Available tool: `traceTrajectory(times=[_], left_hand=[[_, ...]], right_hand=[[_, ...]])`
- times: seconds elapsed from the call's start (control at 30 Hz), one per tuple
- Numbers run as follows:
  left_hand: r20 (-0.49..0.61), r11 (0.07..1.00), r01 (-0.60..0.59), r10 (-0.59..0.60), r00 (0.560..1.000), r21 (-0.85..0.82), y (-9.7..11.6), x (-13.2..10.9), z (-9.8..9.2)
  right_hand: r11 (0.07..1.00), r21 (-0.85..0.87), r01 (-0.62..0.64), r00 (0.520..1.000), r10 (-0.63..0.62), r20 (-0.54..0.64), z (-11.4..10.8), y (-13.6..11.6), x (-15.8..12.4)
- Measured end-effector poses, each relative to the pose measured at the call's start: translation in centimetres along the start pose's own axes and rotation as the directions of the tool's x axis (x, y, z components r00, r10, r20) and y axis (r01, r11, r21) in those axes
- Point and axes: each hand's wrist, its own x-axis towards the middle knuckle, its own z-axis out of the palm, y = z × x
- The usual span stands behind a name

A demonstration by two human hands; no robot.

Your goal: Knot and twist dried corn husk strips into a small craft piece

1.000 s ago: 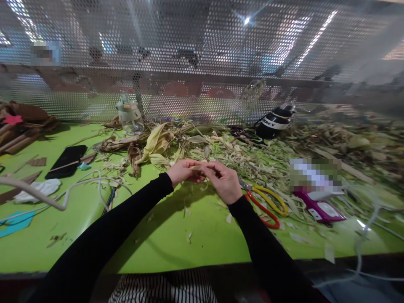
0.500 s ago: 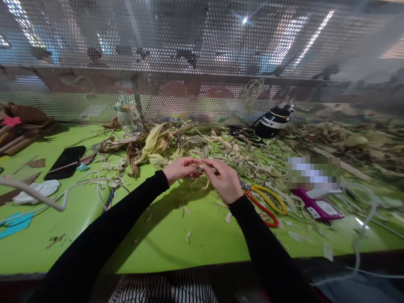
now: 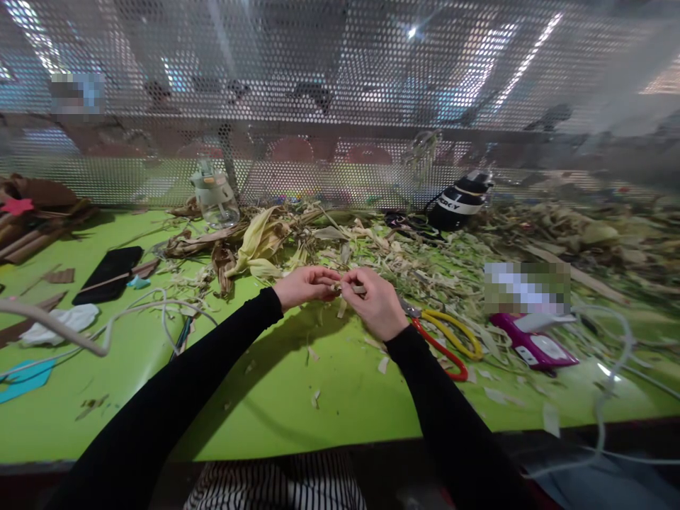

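My left hand [image 3: 305,286] and my right hand [image 3: 375,303] meet over the middle of the green table [image 3: 319,368], fingertips pinched close together. Between them is a small pale strip of corn husk [image 3: 341,307], its end hanging below the fingers; most of it is hidden by them. Scissors [image 3: 451,336] with one red and one yellow handle lie just right of my right wrist, blades partly behind it. Beyond my hands, a yellowish corn husk [image 3: 260,244] lies among dried leaves and shredded scraps [image 3: 393,255].
A perforated metal screen [image 3: 329,163] closes off the table's back. Before it stand a clear bottle [image 3: 215,198] and a black bottle [image 3: 461,205]. A phone [image 3: 109,273] and white cable [image 3: 135,308] lie left; a purple device [image 3: 534,343] sits right.
My right fingers have shifted slightly around the husk strip, and its hanging end has moved a little left. My left hand stays almost in place.
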Motion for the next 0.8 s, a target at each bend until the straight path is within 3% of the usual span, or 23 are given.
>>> traceTrajectory(times=[0.3,0.5,0.6,0.8], left_hand=[[0.035,1.000,-0.009,0.010,0.999,-0.029,-0.4,0.2,-0.4],[0.060,0.999,-0.043,0.042,0.997,0.023,-0.5,0.3,-0.5],[0.071,0.995,-0.060,0.055,0.996,0.076,-0.6,0.3,-0.5],[0.041,0.982,-0.109,0.104,0.994,0.157,-1.2,0.6,-0.3]], right_hand=[[0.996,0.059,-0.068,0.998,0.068,-0.001,-0.2,-0.1,0.1],[0.995,-0.051,0.086,0.996,-0.086,-0.009,0.1,0.1,0.0],[0.984,-0.052,0.171,0.985,-0.169,0.040,0.1,0.1,0.0],[0.986,0.027,0.164,0.974,-0.166,0.153,0.2,-0.2,-0.2]])
